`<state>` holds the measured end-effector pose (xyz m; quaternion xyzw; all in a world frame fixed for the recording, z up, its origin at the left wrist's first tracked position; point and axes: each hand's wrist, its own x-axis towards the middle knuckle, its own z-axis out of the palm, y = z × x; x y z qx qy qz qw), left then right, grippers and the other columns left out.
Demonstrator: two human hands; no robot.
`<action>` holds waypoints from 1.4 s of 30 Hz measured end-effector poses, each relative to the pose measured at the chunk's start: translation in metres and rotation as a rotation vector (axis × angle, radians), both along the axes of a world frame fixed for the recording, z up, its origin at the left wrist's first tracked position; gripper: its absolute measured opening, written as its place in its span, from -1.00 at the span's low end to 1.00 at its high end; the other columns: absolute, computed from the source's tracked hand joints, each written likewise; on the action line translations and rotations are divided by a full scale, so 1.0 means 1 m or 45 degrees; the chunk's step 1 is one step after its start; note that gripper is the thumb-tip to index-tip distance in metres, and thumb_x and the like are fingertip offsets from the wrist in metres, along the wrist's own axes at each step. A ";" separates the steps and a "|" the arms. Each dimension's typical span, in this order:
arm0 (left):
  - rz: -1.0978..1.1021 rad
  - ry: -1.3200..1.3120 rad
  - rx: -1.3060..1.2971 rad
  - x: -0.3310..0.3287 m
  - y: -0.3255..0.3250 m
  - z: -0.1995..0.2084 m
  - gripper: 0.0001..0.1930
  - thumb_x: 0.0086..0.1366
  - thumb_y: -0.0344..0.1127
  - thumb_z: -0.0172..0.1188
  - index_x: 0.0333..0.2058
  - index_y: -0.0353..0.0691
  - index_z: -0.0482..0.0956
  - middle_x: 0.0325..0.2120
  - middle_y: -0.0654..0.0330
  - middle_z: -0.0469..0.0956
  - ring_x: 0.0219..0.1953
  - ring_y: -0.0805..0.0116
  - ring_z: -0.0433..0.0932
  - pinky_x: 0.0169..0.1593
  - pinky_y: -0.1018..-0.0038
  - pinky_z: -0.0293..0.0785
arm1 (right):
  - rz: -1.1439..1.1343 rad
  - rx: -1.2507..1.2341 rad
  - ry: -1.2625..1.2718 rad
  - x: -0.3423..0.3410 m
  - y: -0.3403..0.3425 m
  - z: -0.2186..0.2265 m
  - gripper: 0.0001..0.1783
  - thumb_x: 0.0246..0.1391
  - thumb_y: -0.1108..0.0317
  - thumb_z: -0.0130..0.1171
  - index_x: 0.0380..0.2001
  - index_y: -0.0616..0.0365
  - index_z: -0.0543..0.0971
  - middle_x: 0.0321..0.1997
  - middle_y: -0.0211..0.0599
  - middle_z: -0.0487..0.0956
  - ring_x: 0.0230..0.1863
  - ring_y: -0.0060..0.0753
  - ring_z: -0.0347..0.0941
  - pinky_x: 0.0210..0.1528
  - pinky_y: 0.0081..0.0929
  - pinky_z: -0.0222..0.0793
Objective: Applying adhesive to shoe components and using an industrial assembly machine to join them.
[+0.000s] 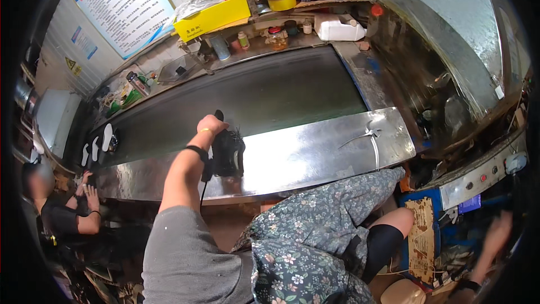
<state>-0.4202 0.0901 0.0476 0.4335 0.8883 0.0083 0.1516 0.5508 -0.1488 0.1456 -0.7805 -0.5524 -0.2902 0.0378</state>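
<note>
My left hand (211, 124) is closed around a black shoe (219, 116) at the belt-side edge of a shiny metal table (292, 152). Just below and to the right, another black shoe piece (229, 155) with loose lace-like strands rests on the metal; how the two pieces join, I cannot tell. A dark cord hangs under my forearm. Far to the right, my right hand (499, 232) is low beside the machine and smeared by motion, so its fingers do not show clearly. Whether it holds anything is hidden by the blur.
Beyond the table runs a dark conveyor belt (270, 90). White soles (107, 137) stand at its left end, near a co-worker's hands (91, 196). Thin white strips (372, 135) lie on the metal. A shelf holds a yellow box (211, 14) and a white jug (339, 28). A control panel (482, 178) is at right.
</note>
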 end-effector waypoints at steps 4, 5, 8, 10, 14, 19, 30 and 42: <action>-0.481 0.025 0.118 0.062 -0.001 0.039 -0.33 -0.13 -0.11 0.40 -0.01 -0.35 0.59 -0.33 -0.06 0.69 -0.21 -0.02 0.69 -0.07 0.23 0.60 | 0.566 0.040 1.105 -0.207 0.053 -0.090 -0.80 0.18 0.47 0.16 -0.20 0.37 0.66 -0.15 0.04 0.66 -0.06 -0.08 0.59 0.07 -0.30 0.45; -0.798 -0.096 0.283 0.092 -0.018 0.049 -0.22 -0.13 -0.15 0.41 0.14 -0.29 0.45 -0.34 -0.08 0.67 -0.26 -0.06 0.67 -0.13 0.15 0.59 | 0.618 0.111 1.370 -0.256 0.072 -0.106 -0.77 0.15 0.46 0.22 -0.15 0.36 0.66 -0.08 -0.04 0.68 0.02 -0.19 0.60 0.13 -0.40 0.43; -1.897 0.020 0.639 0.185 -0.060 0.071 -0.39 0.05 -0.31 0.31 0.16 -0.06 0.50 -0.20 0.08 0.66 -0.20 0.18 0.66 -0.10 0.29 0.60 | 0.747 -0.022 1.824 -0.365 0.128 -0.122 -0.61 0.27 0.35 0.21 0.12 0.27 0.57 0.08 -0.09 0.63 0.08 -0.44 0.54 0.13 -0.49 0.42; -2.457 0.001 0.963 0.231 -0.080 0.075 -0.52 0.18 -0.33 0.21 0.12 -0.08 0.53 -0.01 0.12 0.61 -0.02 0.20 0.62 0.06 0.29 0.56 | 0.765 -0.041 2.309 -0.404 0.157 -0.114 -0.41 0.37 0.32 0.09 0.41 0.10 0.26 0.30 -0.11 0.45 0.07 -0.50 0.47 0.07 -0.49 0.47; -2.973 -0.278 1.072 0.286 -0.090 0.058 -0.58 0.20 -0.34 0.16 0.07 -0.15 0.55 0.08 0.09 0.56 0.12 0.18 0.55 0.19 0.28 0.46 | 0.780 0.270 1.746 -0.415 0.151 -0.095 -0.70 0.25 0.28 0.23 -0.05 0.26 0.63 -0.24 -0.13 0.72 -0.21 -0.33 0.67 -0.17 -0.41 0.54; -0.582 -1.966 -0.102 0.382 -0.061 0.002 -0.58 0.44 -0.04 0.09 0.03 -0.29 0.57 -0.06 0.10 0.62 0.01 0.29 0.54 -0.01 0.36 0.48 | 0.711 0.200 1.375 -0.425 0.092 -0.091 -0.76 0.10 0.27 0.37 -0.22 0.16 0.68 -0.30 -0.04 0.68 -0.26 0.04 0.64 -0.22 -0.23 0.54; -1.351 -1.716 0.357 0.420 -0.072 -0.039 -0.55 0.39 -0.01 0.14 -0.02 -0.30 0.59 -0.11 0.01 0.62 -0.05 0.09 0.58 0.10 0.36 0.42 | 0.502 0.387 1.761 -0.431 0.057 -0.112 -0.44 0.22 0.19 0.27 0.19 0.28 0.47 0.03 0.06 0.64 0.01 -0.20 0.63 0.03 -0.40 0.48; -0.767 -2.107 -0.332 0.389 -0.058 -0.045 -0.52 0.25 -0.42 0.36 0.13 -0.20 0.43 -0.15 0.26 0.58 -0.12 0.44 0.54 0.02 0.47 0.49 | -0.275 -0.056 3.102 -0.426 0.027 -0.171 -0.33 0.43 -0.12 -0.14 0.08 0.35 0.56 -0.08 -0.28 0.65 -0.11 -0.53 0.53 -0.02 -0.51 0.43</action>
